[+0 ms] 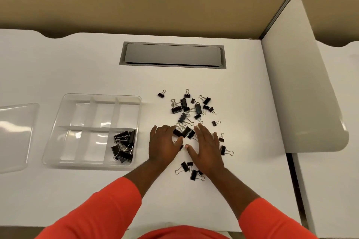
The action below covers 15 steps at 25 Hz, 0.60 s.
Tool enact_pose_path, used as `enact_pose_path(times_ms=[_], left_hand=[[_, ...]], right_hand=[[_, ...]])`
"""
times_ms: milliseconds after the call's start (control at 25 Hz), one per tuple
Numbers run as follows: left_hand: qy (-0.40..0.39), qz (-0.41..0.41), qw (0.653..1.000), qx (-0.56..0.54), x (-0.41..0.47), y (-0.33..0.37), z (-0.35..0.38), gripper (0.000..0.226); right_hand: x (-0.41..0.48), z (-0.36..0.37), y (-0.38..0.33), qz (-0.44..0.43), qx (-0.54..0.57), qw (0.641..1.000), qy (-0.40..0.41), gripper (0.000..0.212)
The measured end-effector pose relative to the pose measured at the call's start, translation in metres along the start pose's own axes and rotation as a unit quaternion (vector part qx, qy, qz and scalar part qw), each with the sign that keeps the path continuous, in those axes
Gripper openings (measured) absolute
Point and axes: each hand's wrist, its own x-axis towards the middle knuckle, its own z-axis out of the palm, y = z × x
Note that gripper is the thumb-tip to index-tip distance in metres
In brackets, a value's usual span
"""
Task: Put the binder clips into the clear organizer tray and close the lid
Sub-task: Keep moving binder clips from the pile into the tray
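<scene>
Binder clips of black metal with silver wire handles (198, 108) lie scattered on the white tabletop (97, 190), in front of the person and around both hands. The left hand (164, 143) and right hand (207, 147) rest palm-down side by side, fingers loose and grasping nothing that shows, flanking a small clump of clips (184, 132); whether anything sits under the palms is hidden. The clear plastic organizer tray with dividers (101, 95) lies to the left of the hands, its long side apparently running left to right, so the left hand is the nearer one. Its near-right compartment holds a heap of clips (124, 145). Nothing stands between the pile and the tray. The clear lid (15, 134) lies beyond the tray's left side, apart from it.
</scene>
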Motion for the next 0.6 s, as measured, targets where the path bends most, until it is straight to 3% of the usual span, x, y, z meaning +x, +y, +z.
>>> enact_pose_path(times_ms=[600], left_hand=[[0.057, -0.004, 0.998, -0.001, -0.02, -0.019, -0.05, 0.045]], right_hand=[[0.025, 0.012, -0.041, -0.003, -0.048, 0.996, 0.074, 0.03]])
